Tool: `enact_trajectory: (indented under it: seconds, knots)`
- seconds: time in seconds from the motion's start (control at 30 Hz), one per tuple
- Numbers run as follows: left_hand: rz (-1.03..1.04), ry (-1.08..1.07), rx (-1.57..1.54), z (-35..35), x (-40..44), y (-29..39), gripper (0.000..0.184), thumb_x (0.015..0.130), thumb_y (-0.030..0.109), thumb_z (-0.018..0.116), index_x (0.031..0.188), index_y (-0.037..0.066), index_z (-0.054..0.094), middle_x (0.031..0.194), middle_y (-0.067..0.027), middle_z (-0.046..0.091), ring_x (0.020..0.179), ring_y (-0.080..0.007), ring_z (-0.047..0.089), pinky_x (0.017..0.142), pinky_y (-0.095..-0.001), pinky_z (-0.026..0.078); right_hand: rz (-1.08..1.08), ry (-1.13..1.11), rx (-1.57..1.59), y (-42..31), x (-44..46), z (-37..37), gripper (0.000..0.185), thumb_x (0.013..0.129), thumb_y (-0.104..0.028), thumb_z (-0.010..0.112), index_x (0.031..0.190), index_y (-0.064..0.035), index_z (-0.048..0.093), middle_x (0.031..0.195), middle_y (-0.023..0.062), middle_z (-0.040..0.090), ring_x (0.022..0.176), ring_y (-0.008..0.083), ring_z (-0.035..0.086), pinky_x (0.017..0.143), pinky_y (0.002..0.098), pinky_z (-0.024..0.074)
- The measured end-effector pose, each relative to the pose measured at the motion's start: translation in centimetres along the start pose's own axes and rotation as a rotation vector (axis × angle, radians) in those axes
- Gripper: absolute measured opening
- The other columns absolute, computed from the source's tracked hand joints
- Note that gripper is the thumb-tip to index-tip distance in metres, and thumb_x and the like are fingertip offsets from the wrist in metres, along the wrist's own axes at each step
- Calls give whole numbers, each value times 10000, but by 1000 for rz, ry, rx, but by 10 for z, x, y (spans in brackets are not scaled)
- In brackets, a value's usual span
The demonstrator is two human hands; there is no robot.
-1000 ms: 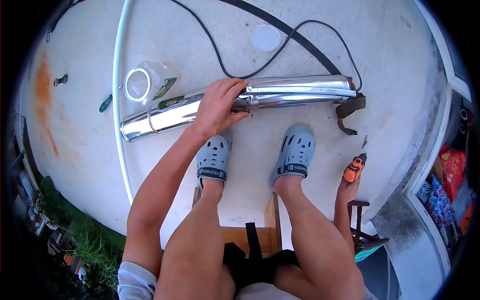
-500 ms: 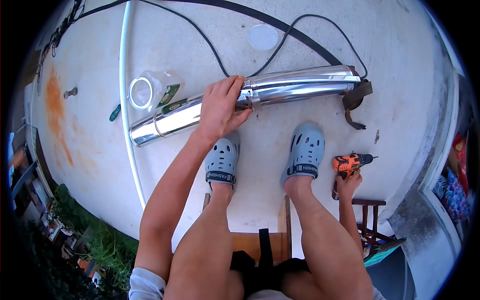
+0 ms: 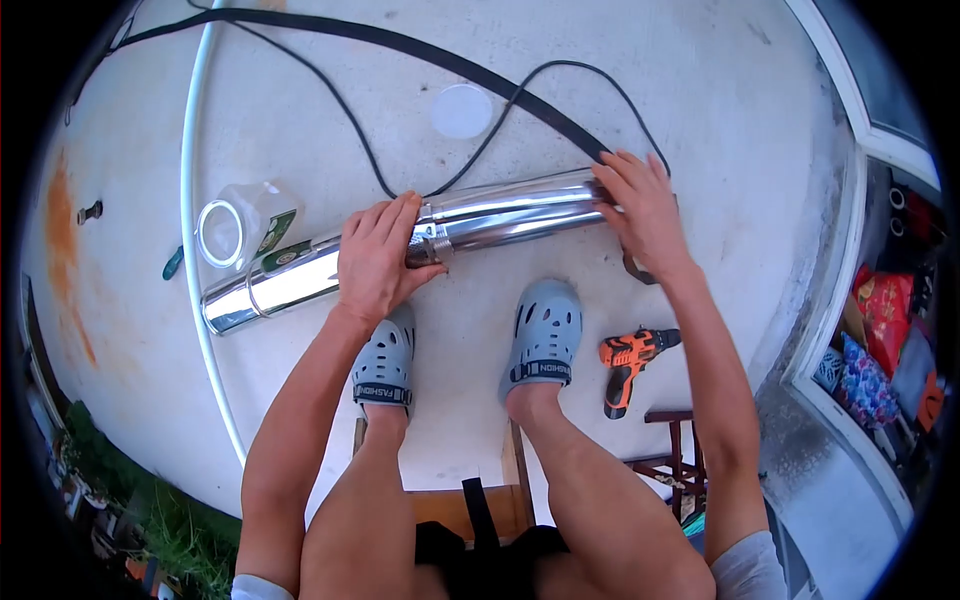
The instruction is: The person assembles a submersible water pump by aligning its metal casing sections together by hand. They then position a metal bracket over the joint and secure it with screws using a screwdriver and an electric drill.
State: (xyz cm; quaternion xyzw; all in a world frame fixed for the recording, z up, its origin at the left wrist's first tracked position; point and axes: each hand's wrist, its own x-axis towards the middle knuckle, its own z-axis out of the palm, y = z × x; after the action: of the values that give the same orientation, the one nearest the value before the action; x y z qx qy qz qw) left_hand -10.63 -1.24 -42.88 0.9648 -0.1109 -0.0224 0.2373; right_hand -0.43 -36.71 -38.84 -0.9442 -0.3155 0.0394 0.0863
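Note:
A long, shiny steel submersible pump (image 3: pixel 520 212) lies aslant on the concrete floor in front of my feet. My left hand (image 3: pixel 375 255) is wrapped over it left of a perforated band near its middle, thumb on the near side. At the pump's right end my right hand (image 3: pixel 643 215) has its fingers bent over the tip, where the black hose and cable meet it; part of that end is hidden. An orange and black cordless drill (image 3: pixel 625 362) lies on the floor by my right forearm, with no hand on it.
A clear plastic jar (image 3: pixel 262 215) sits behind the pump's left end. A long white pipe (image 3: pixel 190 150) runs along the left. Behind are a black flat hose (image 3: pixel 430 55), a thin cable (image 3: pixel 345 105) and a white disc (image 3: pixel 461 111). A doorway with bags (image 3: pixel 868 375) stands right.
My right hand has let go of the drill, leaving it on the floor, and moved up to the pump's right end. My left hand stays on the pump. The view has shifted right.

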Motion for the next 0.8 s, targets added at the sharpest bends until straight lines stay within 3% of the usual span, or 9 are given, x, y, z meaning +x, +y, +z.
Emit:
enact_trajectory:
  seconds: [0.03,0.17,0.23,0.33,0.47,0.5,0.63,0.73,0.8]
  knots:
    - [-18,-31,16,-3,-3,1,985,574,355,955,1425,79,541,1413,-109,614,1277,-304,568,1075,-438,411,33,-121,10,13,2,-6,531,826,-152,784,1337,-131,642,1343,98,644,1346,287,535,1182,510,366]
    - [-8,-16,-44,-6,-2,1,979,580,342,952,1429,71,545,1426,-102,613,1281,-294,567,1076,-427,412,83,-265,252,44,17,-10,453,810,-150,806,1255,-122,724,1325,98,664,1325,268,554,1145,475,417]
    - [-8,-19,-44,-6,-1,0,986,576,344,950,1432,70,545,1431,-101,610,1279,-292,569,1075,-425,412,326,-370,605,46,20,-11,430,795,-83,823,1220,-105,762,1339,82,663,1282,224,573,1092,387,472]
    - [4,-7,-61,-6,-2,-2,1000,566,352,944,1439,67,547,1443,-101,605,1275,-287,574,1071,-421,413,316,-415,662,53,24,-8,469,788,-45,826,1245,-123,759,1349,53,648,1224,198,571,1041,323,495]
    - [36,28,-61,-6,-3,-2,970,563,318,943,1414,58,558,1424,-96,610,1260,-271,575,1046,-421,419,315,-591,672,62,42,-9,566,721,-176,898,1267,-132,753,1275,23,617,1201,203,560,1042,331,465]
    - [47,29,-57,-5,-4,-1,984,567,327,942,1433,67,553,1433,-97,610,1269,-283,576,1049,-428,419,340,-610,742,70,45,-3,634,649,-230,944,1254,-166,764,1185,11,641,1169,196,564,1017,324,471]
    - [40,22,-69,-5,-7,1,952,565,293,936,1413,68,568,1427,-85,614,1257,-268,580,1037,-426,420,470,-740,753,62,53,-9,614,654,-202,928,1243,-133,767,1192,18,617,1148,198,579,1040,312,442]
    - [60,25,-57,-2,-12,2,921,558,271,928,1389,72,585,1429,-74,614,1248,-265,577,1026,-423,416,409,-725,757,60,38,-7,596,680,-221,916,1247,-121,763,1211,27,612,1169,209,573,1049,318,438]
    - [79,47,-11,1,-18,3,915,548,274,923,1378,76,594,1439,-69,607,1245,-275,569,1023,-427,408,245,-652,744,61,21,-7,545,775,-231,870,1289,-113,732,1259,55,604,1177,215,572,1043,336,457]
